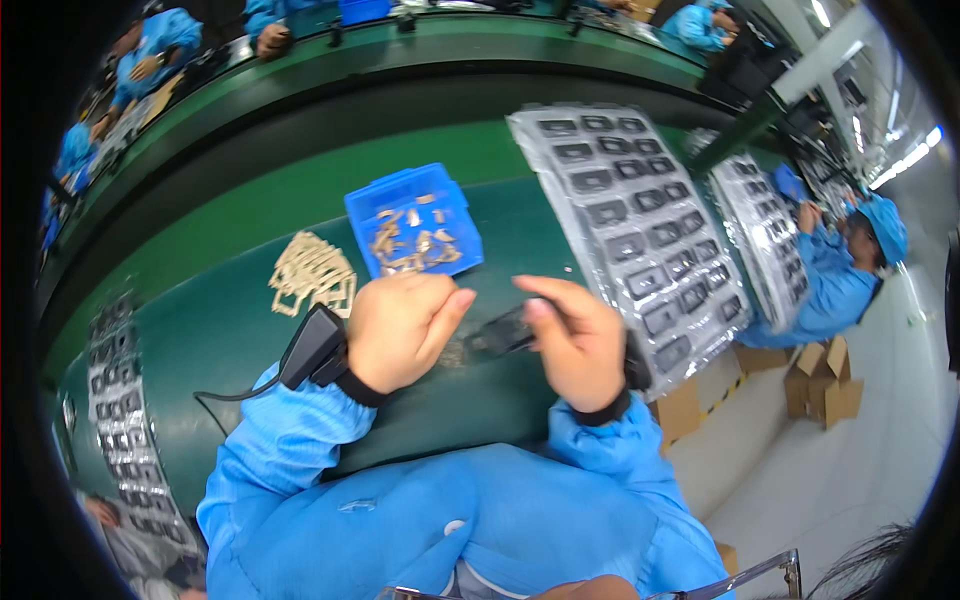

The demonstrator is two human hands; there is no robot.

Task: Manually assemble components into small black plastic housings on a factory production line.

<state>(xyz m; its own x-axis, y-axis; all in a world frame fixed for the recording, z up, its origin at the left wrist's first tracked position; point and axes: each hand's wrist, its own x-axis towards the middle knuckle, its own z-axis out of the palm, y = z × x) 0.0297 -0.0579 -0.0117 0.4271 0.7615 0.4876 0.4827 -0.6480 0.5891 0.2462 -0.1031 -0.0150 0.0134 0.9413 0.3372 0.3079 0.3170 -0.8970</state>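
My right hand [580, 345] grips a small black rectangular plastic part [505, 331] between thumb and fingers, above the green work surface [440, 410]. To its left, my left hand [405, 325] is closed with the fingers curled under and the thumb extended. Whatever it may hold is hidden. Just beyond that hand stands a blue plastic bin [470, 215] holding many small copper-coloured metal pieces [425, 245]. A loose pile of cream-coloured flat frame pieces [312, 272] lies left of the bin. A black band with a corded box [315, 345] circles my left wrist.
On the right lies a clear plastic tray [560, 215] with rows of black rectangular parts. A similar tray [755, 235] lies beyond it, another [120, 400] at far left. A co-worker in blue [835, 270] sits at right, near cardboard boxes [825, 385]. Others work across the line.
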